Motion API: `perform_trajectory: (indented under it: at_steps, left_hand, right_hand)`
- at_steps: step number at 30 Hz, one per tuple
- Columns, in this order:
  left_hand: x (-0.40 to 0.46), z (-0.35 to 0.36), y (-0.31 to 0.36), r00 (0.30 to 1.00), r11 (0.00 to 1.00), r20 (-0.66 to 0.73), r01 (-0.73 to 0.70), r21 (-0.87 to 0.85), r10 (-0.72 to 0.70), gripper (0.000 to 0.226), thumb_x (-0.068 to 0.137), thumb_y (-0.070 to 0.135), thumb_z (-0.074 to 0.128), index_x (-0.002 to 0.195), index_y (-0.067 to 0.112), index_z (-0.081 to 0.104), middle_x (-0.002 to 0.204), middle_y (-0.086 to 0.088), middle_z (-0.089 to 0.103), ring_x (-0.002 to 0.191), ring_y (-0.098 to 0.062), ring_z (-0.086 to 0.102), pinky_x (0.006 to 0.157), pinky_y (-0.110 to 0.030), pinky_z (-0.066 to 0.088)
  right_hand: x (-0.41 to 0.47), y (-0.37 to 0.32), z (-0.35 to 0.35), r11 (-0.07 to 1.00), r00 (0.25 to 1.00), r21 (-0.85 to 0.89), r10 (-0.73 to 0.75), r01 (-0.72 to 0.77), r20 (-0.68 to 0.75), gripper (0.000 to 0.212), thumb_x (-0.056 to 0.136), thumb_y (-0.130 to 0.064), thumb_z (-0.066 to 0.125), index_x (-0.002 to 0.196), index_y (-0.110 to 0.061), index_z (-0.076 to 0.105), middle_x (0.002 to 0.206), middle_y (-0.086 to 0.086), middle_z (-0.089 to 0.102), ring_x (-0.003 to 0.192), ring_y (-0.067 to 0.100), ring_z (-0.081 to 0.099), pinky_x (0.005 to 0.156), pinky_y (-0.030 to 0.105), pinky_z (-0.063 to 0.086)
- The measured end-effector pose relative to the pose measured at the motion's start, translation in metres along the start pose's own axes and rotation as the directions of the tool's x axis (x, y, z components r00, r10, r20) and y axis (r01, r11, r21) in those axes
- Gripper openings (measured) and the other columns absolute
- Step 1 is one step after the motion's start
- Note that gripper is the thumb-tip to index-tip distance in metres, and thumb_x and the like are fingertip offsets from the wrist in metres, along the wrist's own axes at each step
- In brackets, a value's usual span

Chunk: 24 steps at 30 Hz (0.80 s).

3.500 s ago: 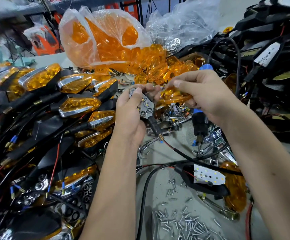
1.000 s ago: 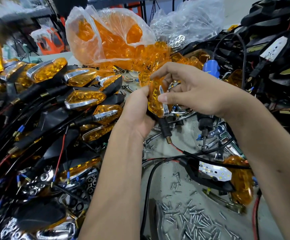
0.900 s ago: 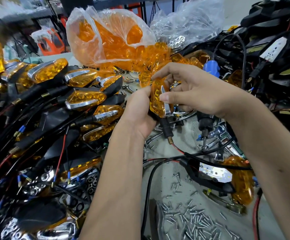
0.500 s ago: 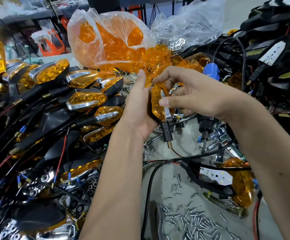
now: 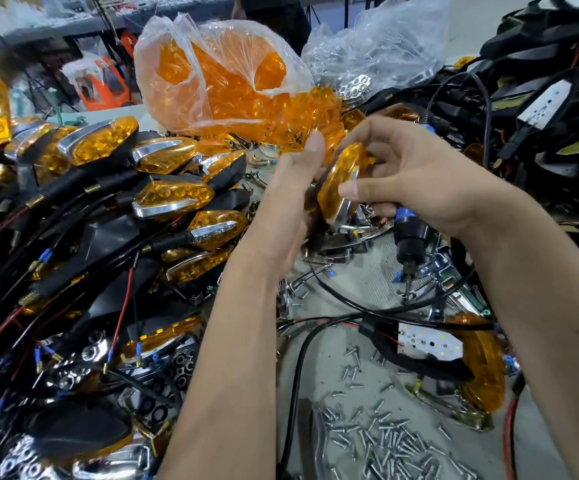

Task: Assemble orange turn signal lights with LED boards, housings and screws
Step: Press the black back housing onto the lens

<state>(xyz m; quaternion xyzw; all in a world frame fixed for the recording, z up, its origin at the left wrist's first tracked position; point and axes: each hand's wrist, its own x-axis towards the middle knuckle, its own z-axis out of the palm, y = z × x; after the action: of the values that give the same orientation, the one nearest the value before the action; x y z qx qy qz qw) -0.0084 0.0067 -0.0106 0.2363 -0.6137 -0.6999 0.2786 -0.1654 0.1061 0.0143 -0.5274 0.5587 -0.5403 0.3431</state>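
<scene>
Above the middle of the cluttered workbench (image 5: 367,344), in the head view, both hands met around one orange turn signal light (image 5: 341,183). The right hand (image 5: 416,178) pinched it, thumb laid across the orange lens and curled fingers behind its upper edge, with the chrome trim at the lower end. The left hand (image 5: 291,202) lay flat against the light's left side, fingers straight and pressed together, pointing up.

Just below the right hand stood an electric screwdriver (image 5: 411,242), blue and black, tip down on the bench. Finished lights (image 5: 173,195) with black stems were stacked in a heap on the left. A clear bag of orange lenses (image 5: 218,77) sat behind the hands. An open housing with a white LED board (image 5: 428,344) lay lower right, beside loose screws (image 5: 381,434) scattered near the bottom edge.
</scene>
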Motion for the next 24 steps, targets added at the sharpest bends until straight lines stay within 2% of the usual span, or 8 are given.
perform_trajectory:
  at_steps: [2, 5, 8, 12, 15, 17, 21, 24]
  left_hand:
    - [0.001, -0.006, -0.008, 0.999, 0.985, -0.002, -0.042, 0.168, 0.043, 0.056, 0.094, 0.057, 0.060, 0.122, 0.009, 0.059, 0.117, -0.013, 0.072, 0.109, -0.036, 0.070, 0.098, -0.056, 0.056]
    - [-0.001, -0.010, -0.011, 0.983, 0.962, 0.051, -0.183, 0.200, 0.176, 0.023, 0.100, 0.033, 0.067, 0.119, 0.020, 0.065, 0.101, -0.008, 0.076, 0.089, -0.031, 0.076, 0.080, -0.046, 0.064]
    - [0.001, -0.013, -0.010, 0.938, 0.893, 0.043, -0.341, 0.293, 0.344, 0.027, 0.096, 0.026, 0.074, 0.122, 0.020, 0.071, 0.107, 0.007, 0.076, 0.102, -0.012, 0.073, 0.087, -0.036, 0.061]
    - [0.002, -0.013, -0.011, 0.903, 0.851, -0.012, -0.401, 0.341, 0.430, 0.030, 0.086, 0.022, 0.084, 0.114, 0.018, 0.075, 0.104, 0.007, 0.076, 0.105, -0.011, 0.071, 0.089, -0.036, 0.059]
    - [0.002, -0.012, -0.011, 0.890, 0.844, -0.041, -0.414, 0.342, 0.454, 0.030, 0.086, 0.017, 0.084, 0.114, 0.016, 0.074, 0.101, 0.008, 0.075, 0.101, -0.013, 0.071, 0.085, -0.042, 0.060]
    - [0.002, -0.011, -0.011, 0.885, 0.839, -0.047, -0.421, 0.344, 0.464, 0.031, 0.086, 0.012, 0.083, 0.116, 0.013, 0.075, 0.101, 0.010, 0.074, 0.099, -0.008, 0.071, 0.082, -0.031, 0.059]
    - [0.000, -0.011, -0.010, 0.887, 0.840, -0.067, -0.406, 0.361, 0.457, 0.038, 0.086, 0.008, 0.083, 0.123, 0.006, 0.075, 0.108, 0.000, 0.078, 0.102, -0.010, 0.072, 0.088, -0.030, 0.059]
    - [0.000, -0.010, -0.010, 0.887, 0.838, -0.080, -0.396, 0.376, 0.455, 0.041, 0.086, 0.007, 0.083, 0.126, 0.005, 0.073, 0.116, -0.007, 0.077, 0.110, -0.013, 0.073, 0.095, -0.034, 0.059]
  right_hand:
    - [0.001, 0.006, -0.004, 0.994, 0.995, 0.107, -0.022, 0.032, -0.094, 0.040, 0.076, -0.005, 0.085, 0.105, -0.012, 0.058, 0.089, -0.002, 0.068, 0.056, 0.011, 0.055, 0.044, 0.019, 0.041]
    - [0.002, 0.012, -0.007, 0.979, 0.993, 0.196, -0.034, 0.056, -0.112, 0.040, 0.073, -0.004, 0.086, 0.101, -0.017, 0.059, 0.096, 0.004, 0.067, 0.062, 0.012, 0.056, 0.045, 0.019, 0.041]
    - [0.001, 0.016, -0.005, 0.970, 0.995, 0.235, -0.048, 0.069, -0.092, 0.044, 0.069, -0.009, 0.087, 0.100, -0.018, 0.058, 0.114, 0.025, 0.060, 0.066, 0.013, 0.056, 0.049, 0.021, 0.044]
    - [0.000, 0.016, -0.003, 0.964, 0.996, 0.254, -0.057, 0.072, -0.068, 0.043, 0.072, -0.003, 0.083, 0.104, -0.015, 0.056, 0.132, 0.027, 0.057, 0.068, 0.016, 0.056, 0.055, 0.022, 0.048]
    - [0.000, 0.017, -0.006, 0.954, 0.998, 0.295, -0.040, 0.055, -0.057, 0.035, 0.078, -0.011, 0.081, 0.105, -0.017, 0.060, 0.117, 0.016, 0.064, 0.069, 0.017, 0.060, 0.061, 0.024, 0.053]
    - [-0.001, 0.019, -0.007, 0.948, 0.998, 0.315, -0.031, 0.046, -0.052, 0.027, 0.083, -0.017, 0.077, 0.105, -0.018, 0.062, 0.103, 0.007, 0.065, 0.072, 0.016, 0.063, 0.065, 0.026, 0.055]
    - [0.001, 0.024, -0.011, 0.962, 0.998, 0.266, -0.061, 0.067, -0.031, 0.029, 0.083, -0.024, 0.078, 0.107, -0.020, 0.063, 0.111, 0.009, 0.065, 0.075, 0.017, 0.065, 0.068, 0.027, 0.057]
    - [0.003, 0.028, -0.013, 0.978, 0.994, 0.177, -0.107, 0.108, -0.016, 0.030, 0.088, -0.024, 0.076, 0.117, -0.019, 0.069, 0.109, -0.001, 0.068, 0.077, 0.018, 0.064, 0.069, 0.025, 0.057]
